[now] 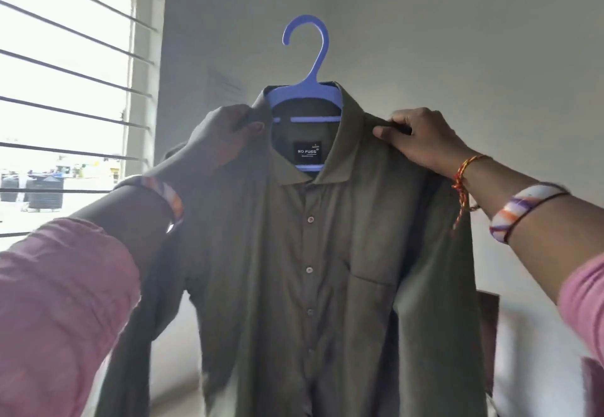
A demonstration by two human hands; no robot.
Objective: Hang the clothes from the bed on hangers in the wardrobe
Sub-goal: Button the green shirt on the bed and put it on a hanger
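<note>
Shirt [327, 269] is seated on blue hanger [305, 57], pinched at both shoulders by left hand [228, 132] and right hand [421, 142]; carrying to the wardrobe rail is judged next.

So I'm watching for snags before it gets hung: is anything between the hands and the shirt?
Nothing visible. The left hand and right hand already grip the olive shirt at its shoulders, with the blue hanger inside the collar. The wardrobe is out of view.
</note>
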